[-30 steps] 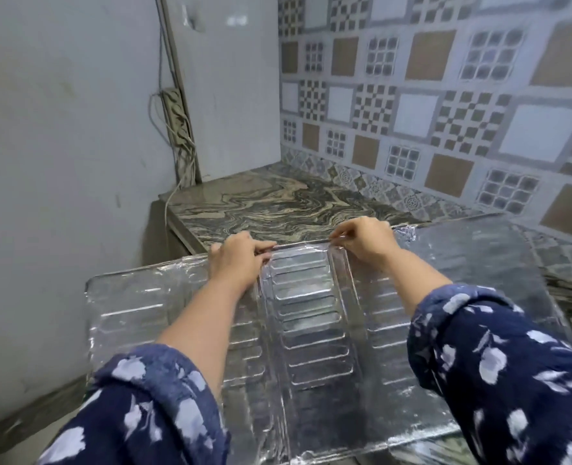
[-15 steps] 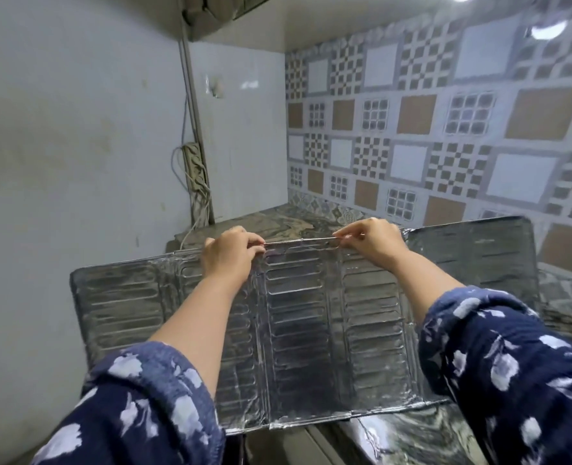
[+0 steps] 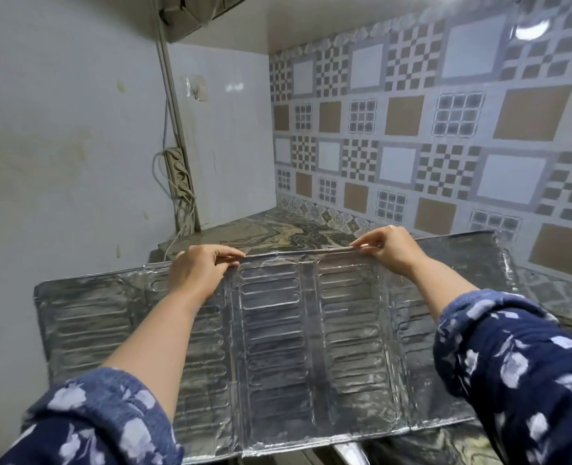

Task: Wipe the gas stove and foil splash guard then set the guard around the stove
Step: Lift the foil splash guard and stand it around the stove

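The foil splash guard [image 3: 278, 347] is a wide, ribbed silver panel with fold lines, held up nearly upright in front of me above the marbled counter [image 3: 298, 234]. My left hand [image 3: 199, 268] pinches its top edge left of centre. My right hand [image 3: 390, 248] pinches the same edge right of centre. The guard's left and right wings spread out past both hands. No gas stove is in view; the guard hides what lies below it.
A patterned tile wall [image 3: 445, 135] runs behind the counter. A white wall stands at the left, with a power strip and cables [image 3: 179, 176] hanging in the corner. A shiny surface [image 3: 351, 454] shows under the guard's bottom edge.
The guard has been raised from lying tilted flat to nearly upright, and my hands have moved farther apart along its top edge. The view has tipped upward.
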`<state>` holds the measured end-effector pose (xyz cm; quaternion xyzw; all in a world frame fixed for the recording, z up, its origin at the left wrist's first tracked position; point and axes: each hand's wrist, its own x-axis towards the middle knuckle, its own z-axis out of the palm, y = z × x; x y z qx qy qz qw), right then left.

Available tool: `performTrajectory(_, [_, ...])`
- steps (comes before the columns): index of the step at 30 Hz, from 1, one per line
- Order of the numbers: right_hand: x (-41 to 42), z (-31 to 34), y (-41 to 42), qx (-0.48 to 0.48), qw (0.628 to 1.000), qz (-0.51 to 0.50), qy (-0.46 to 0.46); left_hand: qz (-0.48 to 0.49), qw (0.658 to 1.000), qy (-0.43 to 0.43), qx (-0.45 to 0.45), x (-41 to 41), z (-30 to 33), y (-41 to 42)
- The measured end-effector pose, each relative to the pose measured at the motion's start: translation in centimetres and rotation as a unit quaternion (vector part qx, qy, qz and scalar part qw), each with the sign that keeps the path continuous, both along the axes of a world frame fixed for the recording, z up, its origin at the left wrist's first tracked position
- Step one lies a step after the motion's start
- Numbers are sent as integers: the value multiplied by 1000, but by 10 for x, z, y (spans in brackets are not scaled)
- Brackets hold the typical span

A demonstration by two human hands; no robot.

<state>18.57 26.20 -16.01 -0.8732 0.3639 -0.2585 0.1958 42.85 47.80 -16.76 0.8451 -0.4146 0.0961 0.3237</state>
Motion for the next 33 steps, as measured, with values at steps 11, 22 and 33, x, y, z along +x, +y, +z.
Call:
performTrajectory(11, [2, 26, -7, 22, 998, -18, -58, -10, 999, 29, -21, 5, 19, -12])
performTrajectory(22, [-6, 117, -24, -56, 984, -69, -156, -7, 990, -52, -133, -21, 99, -60])
performTrajectory(33, [-99, 184, -48, -180, 957, -189, -129, -95, 971, -93, -199, -82, 144, -145])
